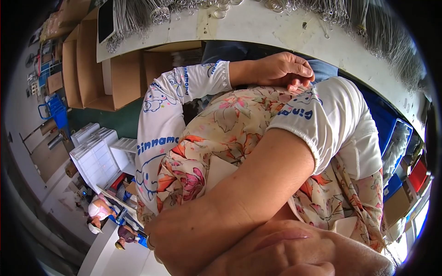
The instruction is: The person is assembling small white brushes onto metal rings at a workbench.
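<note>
My left hand (282,70) is in front of my waist, below the near edge of the white worktable (258,28). Its fingers curl in loosely and its thumb lies close over them, with nothing visible between. My right arm is bent sharply at the elbow, bringing my right hand (177,241) up close beside my head. Its fingers run out of sight, so whatever they touch is hidden. White printed sleeve covers (161,106) are on both arms. Bundles of thin grey wire (133,23) lie on the worktable, with several wire loops (221,11) among them.
A phone (106,20) lies at the table's left end. Open cardboard boxes (94,69) stand left, with white plastic crates (99,152) behind. A blue bin (389,156) holding greyish material is at my right. Two other people (99,209) are in the background at lower left.
</note>
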{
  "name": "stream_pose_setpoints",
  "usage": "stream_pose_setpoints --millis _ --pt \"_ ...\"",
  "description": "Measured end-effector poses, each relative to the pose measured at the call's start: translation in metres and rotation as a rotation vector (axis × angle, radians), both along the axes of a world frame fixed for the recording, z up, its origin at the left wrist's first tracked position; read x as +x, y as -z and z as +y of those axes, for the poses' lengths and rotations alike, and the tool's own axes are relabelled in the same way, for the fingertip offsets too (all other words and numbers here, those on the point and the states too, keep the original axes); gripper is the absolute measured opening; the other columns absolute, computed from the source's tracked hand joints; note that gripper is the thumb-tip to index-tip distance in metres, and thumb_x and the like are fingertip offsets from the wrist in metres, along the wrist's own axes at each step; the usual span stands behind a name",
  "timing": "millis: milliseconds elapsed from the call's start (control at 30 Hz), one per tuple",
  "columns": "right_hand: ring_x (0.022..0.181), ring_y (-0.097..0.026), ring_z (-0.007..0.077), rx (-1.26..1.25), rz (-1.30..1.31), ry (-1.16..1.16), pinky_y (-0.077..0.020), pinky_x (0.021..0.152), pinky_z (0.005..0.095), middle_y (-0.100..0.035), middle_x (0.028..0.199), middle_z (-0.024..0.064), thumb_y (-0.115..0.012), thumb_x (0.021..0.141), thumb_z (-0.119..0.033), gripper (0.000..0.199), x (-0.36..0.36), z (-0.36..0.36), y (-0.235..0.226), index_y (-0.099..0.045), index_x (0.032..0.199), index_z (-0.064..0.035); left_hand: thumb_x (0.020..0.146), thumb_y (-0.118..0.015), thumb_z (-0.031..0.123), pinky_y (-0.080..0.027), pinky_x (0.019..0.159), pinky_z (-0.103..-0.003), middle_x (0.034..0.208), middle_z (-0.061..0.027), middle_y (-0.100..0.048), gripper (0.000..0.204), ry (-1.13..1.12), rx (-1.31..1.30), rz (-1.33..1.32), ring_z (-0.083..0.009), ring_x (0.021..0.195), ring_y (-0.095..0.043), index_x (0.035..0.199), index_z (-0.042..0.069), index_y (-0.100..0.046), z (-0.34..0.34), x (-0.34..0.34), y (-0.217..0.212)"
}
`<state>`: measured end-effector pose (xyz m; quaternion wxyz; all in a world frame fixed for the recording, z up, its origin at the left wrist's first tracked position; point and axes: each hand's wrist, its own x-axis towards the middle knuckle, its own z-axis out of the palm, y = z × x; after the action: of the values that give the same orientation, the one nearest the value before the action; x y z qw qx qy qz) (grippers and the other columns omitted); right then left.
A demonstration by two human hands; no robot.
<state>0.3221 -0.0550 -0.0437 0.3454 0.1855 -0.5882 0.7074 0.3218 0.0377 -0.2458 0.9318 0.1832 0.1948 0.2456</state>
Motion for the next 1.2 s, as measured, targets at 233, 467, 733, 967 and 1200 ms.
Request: stream_pose_setpoints --millis 233,467,733,967,1200 --pt "0.052 -0.054 0.0246 0.075 -0.003 -0.010 -0.0437 0.049 0.0337 -0.053 0.053 0.0110 -0.061 0.063 -0.013 0.015 0.001 0.006 0.001 -0.056 0.054 -0.0020 0.086 -0.061 0.015 -0.043 0.058 -0.018 0.079 -0.0004 -0.059 0.016 -0.029 -0.016 -0.059 -0.0049 0.064 -0.051 0.093 0.001 -0.061 0.003 -0.005 -0.005" --pt "0.052 -0.053 0.0255 0.155 0.021 -0.030 -0.0441 0.050 0.0344 -0.053 0.053 0.0110 -0.061 0.062 -0.014 0.016 0.007 0.009 -0.004 -0.056 0.053 -0.0021 0.087 -0.060 0.017 -0.044 0.049 -0.017 0.077 -0.0012 -0.060 0.017 -0.057 -0.010 -0.031 -0.0047 0.056 -0.052 0.092 0.001 -0.061 0.005 -0.001 -0.013" --pt "0.053 -0.053 0.0266 0.230 0.032 -0.049 -0.0445 0.050 0.0353 -0.053 0.054 0.0111 -0.061 0.061 -0.015 0.016 0.011 0.006 -0.006 -0.055 0.053 -0.0022 0.087 -0.060 0.017 -0.045 0.049 -0.018 0.077 -0.0022 -0.061 0.016 -0.069 0.007 -0.029 -0.0053 0.054 -0.052 0.091 0.002 -0.061 -0.001 0.000 -0.011" --pt "0.054 -0.053 0.0273 0.293 0.042 -0.024 -0.0448 0.051 0.0359 -0.053 0.055 0.0111 -0.061 0.061 -0.016 0.017 0.016 -0.007 -0.013 -0.055 0.053 -0.0023 0.087 -0.060 0.018 -0.044 0.050 -0.020 0.077 -0.0027 -0.060 0.016 -0.068 0.014 -0.005 -0.0061 0.054 -0.051 0.091 0.002 -0.061 -0.006 0.001 -0.011" --pt "0.052 -0.051 0.0261 0.288 0.063 0.129 -0.0429 0.047 0.0359 -0.050 0.053 0.0102 -0.061 0.056 -0.020 0.021 0.017 0.007 -0.008 -0.052 0.049 -0.0014 0.088 -0.059 0.018 -0.044 0.051 -0.019 0.076 -0.0032 -0.058 0.017 -0.033 0.035 -0.020 -0.0067 0.055 -0.051 0.091 0.001 -0.060 -0.002 0.001 -0.011"
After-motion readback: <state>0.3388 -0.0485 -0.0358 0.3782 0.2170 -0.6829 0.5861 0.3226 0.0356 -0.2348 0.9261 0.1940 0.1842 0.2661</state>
